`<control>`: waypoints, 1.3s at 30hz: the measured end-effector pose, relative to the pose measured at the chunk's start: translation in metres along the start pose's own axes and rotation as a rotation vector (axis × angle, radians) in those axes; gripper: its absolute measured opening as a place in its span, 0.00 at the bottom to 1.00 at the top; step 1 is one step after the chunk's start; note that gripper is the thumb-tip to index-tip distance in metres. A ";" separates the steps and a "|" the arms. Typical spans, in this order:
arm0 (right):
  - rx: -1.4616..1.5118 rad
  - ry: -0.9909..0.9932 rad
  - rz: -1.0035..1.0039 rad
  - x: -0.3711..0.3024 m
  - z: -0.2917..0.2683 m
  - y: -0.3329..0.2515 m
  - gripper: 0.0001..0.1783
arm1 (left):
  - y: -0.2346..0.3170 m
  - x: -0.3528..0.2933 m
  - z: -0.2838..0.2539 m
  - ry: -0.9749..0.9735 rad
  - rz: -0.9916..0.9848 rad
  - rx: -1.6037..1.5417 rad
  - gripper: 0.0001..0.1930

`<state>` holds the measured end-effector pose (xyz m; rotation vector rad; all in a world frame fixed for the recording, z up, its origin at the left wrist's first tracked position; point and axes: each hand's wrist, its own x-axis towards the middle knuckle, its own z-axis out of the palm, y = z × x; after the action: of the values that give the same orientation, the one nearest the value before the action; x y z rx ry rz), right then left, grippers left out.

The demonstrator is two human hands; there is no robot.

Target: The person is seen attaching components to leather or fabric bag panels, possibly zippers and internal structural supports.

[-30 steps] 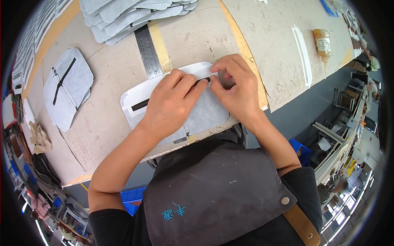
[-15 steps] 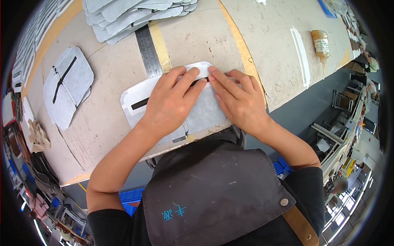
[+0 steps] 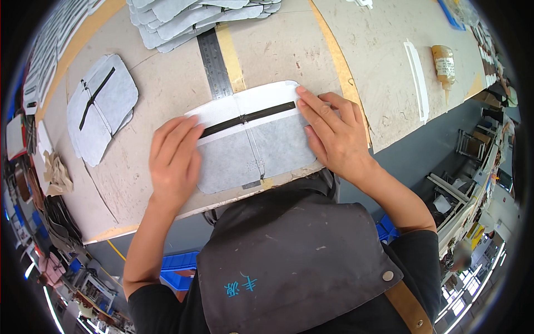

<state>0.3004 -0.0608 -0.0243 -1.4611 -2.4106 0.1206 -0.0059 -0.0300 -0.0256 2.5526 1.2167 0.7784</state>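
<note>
A grey fabric panel (image 3: pixel 231 161) lies flat on the worktable by its front edge. A white strip (image 3: pixel 217 111) covers its far part, around a long black slot (image 3: pixel 261 115). My left hand (image 3: pixel 173 158) rests at the left end of this strip, fingers stretched and close together, their tips on the corner. At the opposite end, my right hand (image 3: pixel 339 128) is open, its fingertips laid on the strip's right edge beside the slot. The corners under the fingertips are hidden.
A stack of similar grey panels (image 3: pixel 183 22) stands at the back. Another slotted panel (image 3: pixel 103 108) lies to the left. A steel ruler (image 3: pixel 214 61) lies behind the work. On the right are a narrow white strip (image 3: pixel 417 80) and an amber glue bottle (image 3: pixel 444 64).
My left hand has moved left, from the middle of the panel to its left end, uncovering the black slot. The right hand stays at the right end. The whole view has shifted slightly.
</note>
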 end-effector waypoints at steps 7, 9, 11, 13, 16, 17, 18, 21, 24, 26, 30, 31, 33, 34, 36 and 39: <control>-0.011 -0.036 -0.017 0.003 -0.001 -0.001 0.26 | -0.011 -0.034 -0.022 -0.030 -0.062 0.080 0.20; -0.009 -0.046 -0.037 0.004 -0.002 -0.003 0.26 | -0.013 -0.037 -0.025 -0.046 -0.053 0.106 0.21; -0.009 -0.059 -0.043 0.006 -0.003 -0.006 0.26 | -0.015 -0.039 -0.026 -0.060 -0.044 0.129 0.22; -0.034 -0.051 -0.019 0.007 -0.004 -0.007 0.27 | -0.016 -0.039 -0.025 -0.080 0.014 0.131 0.23; -0.088 -0.051 -0.036 0.008 -0.004 -0.007 0.26 | -0.015 -0.037 -0.024 -0.105 0.015 0.142 0.22; -0.090 -0.055 -0.055 0.008 -0.004 -0.007 0.26 | -0.015 -0.036 -0.025 -0.078 0.009 0.132 0.22; -0.092 -0.063 -0.052 0.007 -0.004 -0.007 0.26 | -0.014 -0.035 -0.026 -0.092 -0.001 0.154 0.22; -0.081 -0.081 -0.050 0.007 -0.004 -0.006 0.26 | -0.014 -0.036 -0.027 -0.120 -0.056 0.132 0.20; -0.012 -0.095 -0.035 0.012 -0.008 -0.002 0.29 | -0.016 -0.036 -0.028 -0.132 -0.127 0.033 0.19; 0.039 -0.105 -0.019 0.017 -0.012 -0.002 0.32 | -0.018 -0.034 -0.031 -0.128 -0.154 -0.027 0.19; 0.139 -0.089 0.007 0.033 -0.008 -0.020 0.38 | -0.005 -0.015 -0.029 -0.141 -0.155 -0.060 0.24; 0.153 -0.099 -0.032 0.038 -0.003 -0.027 0.39 | 0.003 -0.008 -0.022 -0.208 -0.087 0.048 0.27; 0.158 -0.202 -0.101 0.044 0.009 -0.040 0.39 | 0.021 0.004 -0.003 -0.292 -0.038 0.045 0.32; 0.162 -0.192 -0.094 0.046 0.012 -0.041 0.39 | 0.026 0.008 0.003 -0.396 -0.005 0.038 0.38; 0.140 -0.338 -0.125 0.046 0.016 -0.040 0.43 | 0.026 0.010 0.007 -0.452 -0.004 0.130 0.45; 0.061 -0.373 -0.022 0.039 0.010 -0.029 0.43 | 0.017 0.003 0.001 -0.464 -0.076 0.114 0.46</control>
<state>0.2561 -0.0394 -0.0177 -1.4937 -2.6807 0.4983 0.0071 -0.0386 -0.0186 2.5507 1.2138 0.0859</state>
